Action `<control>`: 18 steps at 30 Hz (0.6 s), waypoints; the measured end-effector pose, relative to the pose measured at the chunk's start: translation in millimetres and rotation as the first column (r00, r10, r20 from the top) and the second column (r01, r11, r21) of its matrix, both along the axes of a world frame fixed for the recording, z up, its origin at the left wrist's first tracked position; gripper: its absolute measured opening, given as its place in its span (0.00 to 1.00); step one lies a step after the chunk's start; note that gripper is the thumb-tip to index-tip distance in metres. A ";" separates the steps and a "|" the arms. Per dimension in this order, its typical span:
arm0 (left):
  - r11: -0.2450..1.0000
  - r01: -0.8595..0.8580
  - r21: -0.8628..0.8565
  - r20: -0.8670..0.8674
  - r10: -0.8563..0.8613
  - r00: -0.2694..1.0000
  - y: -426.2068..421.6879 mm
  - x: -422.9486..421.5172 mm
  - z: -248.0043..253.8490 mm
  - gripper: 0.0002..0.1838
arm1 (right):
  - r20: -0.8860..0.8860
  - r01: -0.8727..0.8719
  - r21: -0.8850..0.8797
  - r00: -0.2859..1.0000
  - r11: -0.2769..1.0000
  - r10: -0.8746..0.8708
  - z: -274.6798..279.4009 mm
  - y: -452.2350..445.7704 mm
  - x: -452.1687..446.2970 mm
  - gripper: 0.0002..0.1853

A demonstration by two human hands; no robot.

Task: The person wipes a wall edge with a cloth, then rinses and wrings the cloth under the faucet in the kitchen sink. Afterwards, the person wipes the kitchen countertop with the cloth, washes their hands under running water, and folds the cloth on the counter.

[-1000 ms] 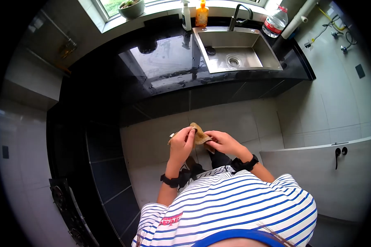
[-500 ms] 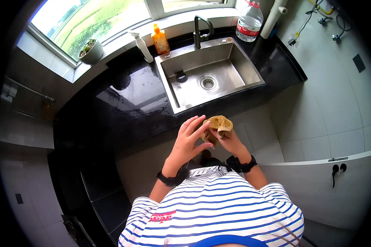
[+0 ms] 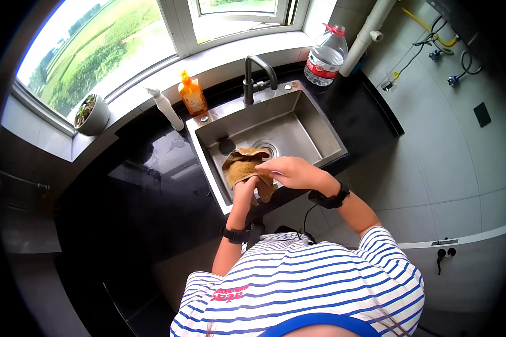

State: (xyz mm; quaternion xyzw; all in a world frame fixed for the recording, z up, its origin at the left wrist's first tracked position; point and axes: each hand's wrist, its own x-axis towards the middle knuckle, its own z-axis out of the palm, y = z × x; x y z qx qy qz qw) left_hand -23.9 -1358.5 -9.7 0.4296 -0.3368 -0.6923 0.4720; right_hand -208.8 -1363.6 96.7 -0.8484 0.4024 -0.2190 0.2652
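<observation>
A brown cloth (image 3: 243,170) is spread over the near left part of the steel sink (image 3: 326,137), its lower end hanging toward the front rim. My left hand (image 3: 245,191) grips it from below, with the fingers partly hidden under the fabric. From the right, my right hand (image 3: 296,172) reaches over the sink's front edge. Its fingers are drawn together at the cloth's right side, pinching the fabric. The drain (image 3: 266,148) lies just behind the cloth.
A dark faucet (image 3: 249,81) stands behind the sink. To its left are an orange bottle (image 3: 192,96) and a white pump bottle (image 3: 167,111); to its right, a large water bottle (image 3: 325,56). A potted plant (image 3: 93,116) sits on the windowsill. Black countertop (image 3: 368,118) surrounds the sink.
Both hands have moved forward with the cloth, from in front of the counter to over the sink. The cloth is now more spread out, and my left hand has gone from open to gripping it.
</observation>
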 end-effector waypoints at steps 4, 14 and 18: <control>0.998 0.011 0.064 0.186 -0.023 0.982 -41.9 6.7 -14.4 0.13 | -0.044 0.327 0.152 0.945 0.933 -0.324 -18.1 -36.3 -73.1 0.14; 0.997 0.056 0.059 0.335 -0.072 0.939 -76.1 -50.3 -17.8 0.13 | 0.214 0.358 0.579 0.800 0.732 -0.561 -94.2 -230.6 -164.0 0.28; 0.992 0.117 0.047 0.600 -0.122 0.790 -70.5 -92.7 -22.1 0.17 | -0.060 0.361 0.417 0.927 0.834 -0.371 -140.6 -351.1 -148.3 0.49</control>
